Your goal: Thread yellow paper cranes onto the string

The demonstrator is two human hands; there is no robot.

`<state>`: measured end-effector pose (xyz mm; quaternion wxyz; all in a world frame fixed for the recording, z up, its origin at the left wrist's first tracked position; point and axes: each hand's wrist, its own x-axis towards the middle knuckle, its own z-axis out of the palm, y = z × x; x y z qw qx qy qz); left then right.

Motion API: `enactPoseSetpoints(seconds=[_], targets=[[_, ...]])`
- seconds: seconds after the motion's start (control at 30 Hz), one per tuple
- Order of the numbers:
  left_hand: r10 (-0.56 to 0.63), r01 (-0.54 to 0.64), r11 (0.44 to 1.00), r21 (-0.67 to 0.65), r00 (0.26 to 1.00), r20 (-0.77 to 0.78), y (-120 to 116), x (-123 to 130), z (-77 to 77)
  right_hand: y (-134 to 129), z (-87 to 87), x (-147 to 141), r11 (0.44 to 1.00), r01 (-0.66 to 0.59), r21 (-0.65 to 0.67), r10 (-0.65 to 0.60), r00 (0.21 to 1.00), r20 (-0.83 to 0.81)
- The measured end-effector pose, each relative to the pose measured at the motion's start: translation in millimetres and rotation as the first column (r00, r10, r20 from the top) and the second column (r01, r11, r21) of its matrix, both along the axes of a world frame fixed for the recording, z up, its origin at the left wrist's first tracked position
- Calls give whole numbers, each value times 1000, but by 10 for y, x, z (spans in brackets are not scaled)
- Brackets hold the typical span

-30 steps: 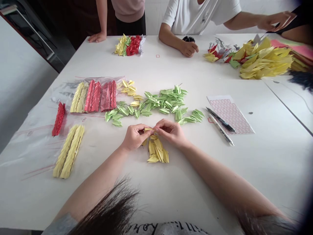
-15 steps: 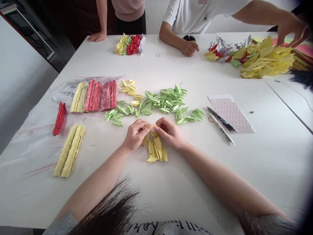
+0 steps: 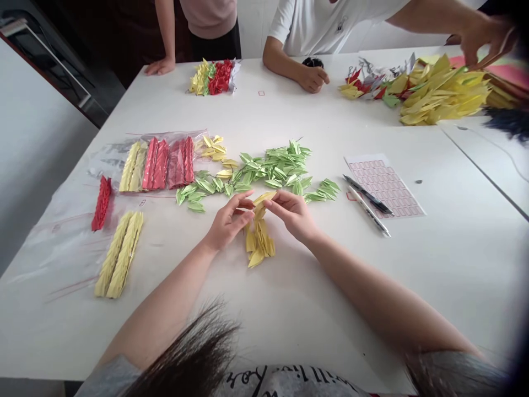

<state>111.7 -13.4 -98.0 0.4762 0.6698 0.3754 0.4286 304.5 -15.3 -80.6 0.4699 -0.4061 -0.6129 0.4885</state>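
My left hand (image 3: pixel 229 220) and my right hand (image 3: pixel 291 215) meet above the table, with their fingertips on a folded yellow paper crane (image 3: pixel 263 199). Below it, a narrow bunch of yellow paper cranes (image 3: pixel 258 242) lies between my wrists, its upper end close to my fingers. I cannot tell whether the cranes are joined. Just beyond my hands spreads a loose heap of pale green paper cranes (image 3: pixel 268 171), not touching either hand.
A clear plastic bag (image 3: pixel 111 160) holds red and yellow crane strands (image 3: pixel 161 164). Another red strand (image 3: pixel 101 203) and yellow strands (image 3: pixel 119 255) lie left. Right are a label sheet (image 3: pixel 384 184) and pens (image 3: pixel 367 197). A co-worker's hand (image 3: pixel 483 38) reaches over a yellow heap (image 3: pixel 438 94).
My hands have lifted the top yellow crane higher, and the yellow bunch now looks narrower. The co-worker's raised hand has moved down towards the yellow heap.
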Motion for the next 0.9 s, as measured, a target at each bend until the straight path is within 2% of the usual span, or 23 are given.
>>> enactPoseSetpoints(seconds=[0.17, 0.37, 0.5, 0.7, 0.9], targets=[[-5, 2, 994, -109, 999, -35, -7, 46, 26, 39, 146, 59, 990, -2, -139, -24, 983, -185], [13, -9, 985, -174, 1000, 19, 6, 16, 113, 52, 147, 81, 974, -50, -219, -16, 957, -291], [44, -20, 977, -212, 993, 109, 20, -10, 133, 65, 111, 88, 972, -6, -233, -57, 964, -258], [13, 53, 949, -310, 978, 208, 14, -18, 144, 76, 121, 79, 982, 33, -186, -78, 968, -237], [80, 3, 945, -327, 967, 240, 23, -16, 111, 52, 128, 87, 977, 87, -196, -114, 985, -133]])
